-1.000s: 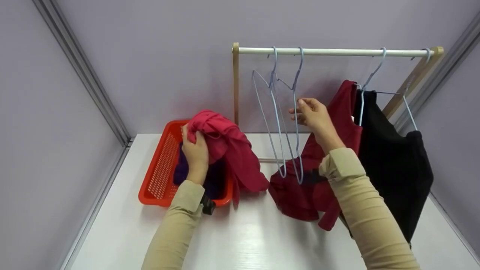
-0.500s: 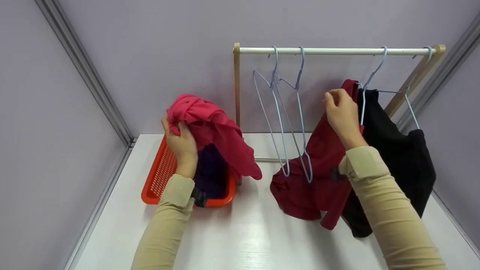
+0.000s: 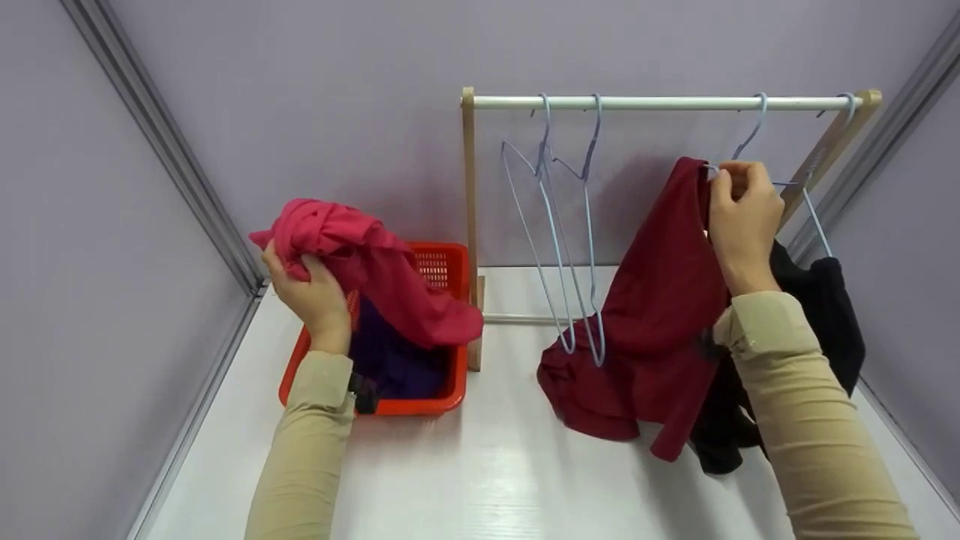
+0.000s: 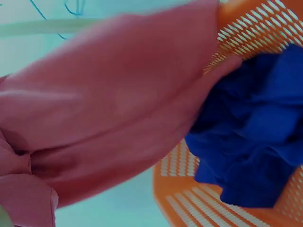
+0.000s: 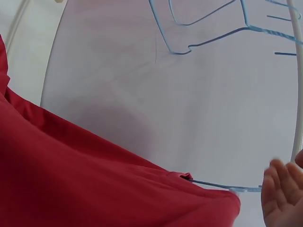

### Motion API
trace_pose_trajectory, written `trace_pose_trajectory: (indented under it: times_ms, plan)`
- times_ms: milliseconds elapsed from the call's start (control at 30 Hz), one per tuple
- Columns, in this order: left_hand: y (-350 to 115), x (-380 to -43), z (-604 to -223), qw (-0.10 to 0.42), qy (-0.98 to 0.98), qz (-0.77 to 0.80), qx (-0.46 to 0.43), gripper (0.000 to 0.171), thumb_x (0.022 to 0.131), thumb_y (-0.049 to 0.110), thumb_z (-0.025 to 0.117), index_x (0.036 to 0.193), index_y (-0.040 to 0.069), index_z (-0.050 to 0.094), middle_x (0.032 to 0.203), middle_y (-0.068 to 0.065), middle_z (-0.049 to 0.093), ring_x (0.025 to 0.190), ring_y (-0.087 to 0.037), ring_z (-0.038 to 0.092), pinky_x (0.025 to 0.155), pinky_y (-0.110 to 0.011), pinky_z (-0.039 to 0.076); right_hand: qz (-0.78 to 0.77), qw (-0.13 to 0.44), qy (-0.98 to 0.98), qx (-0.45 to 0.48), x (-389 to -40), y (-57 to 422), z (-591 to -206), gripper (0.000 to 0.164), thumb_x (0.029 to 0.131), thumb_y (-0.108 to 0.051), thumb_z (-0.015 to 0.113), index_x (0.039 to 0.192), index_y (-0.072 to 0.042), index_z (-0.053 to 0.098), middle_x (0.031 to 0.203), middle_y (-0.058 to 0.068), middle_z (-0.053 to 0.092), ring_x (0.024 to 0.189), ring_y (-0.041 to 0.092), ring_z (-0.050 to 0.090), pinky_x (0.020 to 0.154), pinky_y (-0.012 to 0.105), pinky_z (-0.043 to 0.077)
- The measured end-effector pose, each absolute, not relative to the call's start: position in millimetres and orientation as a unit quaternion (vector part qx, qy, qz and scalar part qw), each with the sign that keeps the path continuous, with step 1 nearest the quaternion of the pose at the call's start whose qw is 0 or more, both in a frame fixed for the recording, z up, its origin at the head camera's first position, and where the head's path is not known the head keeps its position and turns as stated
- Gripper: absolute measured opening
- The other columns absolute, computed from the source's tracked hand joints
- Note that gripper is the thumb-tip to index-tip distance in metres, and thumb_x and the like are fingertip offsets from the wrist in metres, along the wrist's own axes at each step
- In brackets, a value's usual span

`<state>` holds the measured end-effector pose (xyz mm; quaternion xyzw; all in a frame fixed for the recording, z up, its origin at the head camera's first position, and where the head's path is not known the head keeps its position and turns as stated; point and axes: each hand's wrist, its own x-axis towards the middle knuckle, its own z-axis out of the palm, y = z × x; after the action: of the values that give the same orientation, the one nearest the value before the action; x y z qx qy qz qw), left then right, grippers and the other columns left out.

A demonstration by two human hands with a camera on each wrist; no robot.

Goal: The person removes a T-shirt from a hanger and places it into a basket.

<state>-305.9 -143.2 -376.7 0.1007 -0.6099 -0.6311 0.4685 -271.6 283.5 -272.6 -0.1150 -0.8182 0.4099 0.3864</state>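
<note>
My left hand (image 3: pixel 319 296) grips a bunched pink garment (image 3: pixel 405 285) above the left part of the red basket (image 3: pixel 420 406), its loose end hanging to the right. Purple-blue cloth (image 4: pixel 255 127) lies inside the basket. On the rack, a dark red garment (image 3: pixel 660 300) hangs from a light blue hanger (image 3: pixel 760 124). Next to that hanger's neck is my right hand (image 3: pixel 750 221), fingers loosely bent; in the right wrist view, a gap shows between thumb and fingertips. The hand hides part of the hanger in the head view.
Two bare light blue hangers (image 3: pixel 589 225) hang on the left half of the white rail (image 3: pixel 675 103). A black garment (image 3: pixel 821 307) hangs at the far right. The rack's wooden left post (image 3: pixel 469 195) stands by the basket; grey-white walls enclose the white table (image 3: pixel 480 465).
My left hand has carried the pink garment leftward over the basket. The right hand has left the bare hangers and moved right, to the hanger with the dark red garment.
</note>
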Motion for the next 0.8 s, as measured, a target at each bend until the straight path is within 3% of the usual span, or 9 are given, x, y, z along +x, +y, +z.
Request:
trace_pose_trajectory:
  times_ms: [133, 267, 433, 600, 800]
  plan:
    - [-145, -307, -392, 0.45, -0.655, -0.599, 0.098, 0.037, 0.09, 0.003, 0.049, 0.126, -0.003, 0.049, 0.127, -0.018, 0.054, 0.119, -0.023, 0.05, 0.102, -0.029, 0.038, 0.413, 0.364, -0.818, -0.167, -272, 292, -273, 0.034, 0.096, -0.019, 0.042, 0.123, 0.0, 0.052, 0.108, -0.002, 0.05, 0.096, 0.004, 0.046, 0.088, 0.02, 0.037]
    - [-144, -308, -408, 0.393, -0.701, -0.586, 0.103, 0.04, 0.089, 0.005, 0.05, 0.128, -0.001, 0.047, 0.129, -0.019, 0.052, 0.122, -0.027, 0.048, 0.107, -0.037, 0.036, 0.436, 0.278, -0.827, -0.221, -271, 300, -274, 0.044, 0.097, -0.026, 0.036, 0.135, -0.004, 0.039, 0.119, 0.001, 0.044, 0.113, 0.017, 0.042, 0.098, 0.027, 0.035]
    - [-144, -307, -431, 0.295, -0.75, -0.58, 0.122, 0.042, 0.09, 0.009, 0.051, 0.131, 0.004, 0.045, 0.132, -0.019, 0.051, 0.126, -0.029, 0.046, 0.109, -0.04, 0.034, 0.474, 0.213, -0.82, -0.239, -271, 304, -277, 0.049, 0.098, -0.03, 0.033, 0.14, -0.006, 0.035, 0.106, -0.01, 0.044, 0.109, 0.013, 0.044, 0.094, 0.024, 0.037]
    - [-145, -302, -454, 0.181, -0.785, -0.581, 0.117, 0.045, 0.092, 0.015, 0.049, 0.135, 0.006, 0.039, 0.135, -0.02, 0.048, 0.124, -0.032, 0.045, 0.107, -0.044, 0.034, 0.489, 0.195, -0.818, -0.232, -272, 302, -279, 0.048, 0.098, -0.029, 0.033, 0.141, -0.006, 0.037, 0.11, -0.008, 0.047, 0.105, 0.009, 0.046, 0.095, 0.023, 0.038]
    - [-147, -297, -471, 0.093, -0.831, -0.538, 0.102, 0.051, 0.091, 0.018, 0.05, 0.137, 0.001, 0.034, 0.133, -0.028, 0.048, 0.123, -0.039, 0.047, 0.105, -0.048, 0.035, 0.513, 0.185, -0.809, -0.218, -272, 297, -281, 0.046, 0.1, -0.024, 0.032, 0.142, -0.004, 0.036, 0.093, -0.014, 0.044, 0.085, -0.003, 0.046, 0.083, 0.015, 0.04]
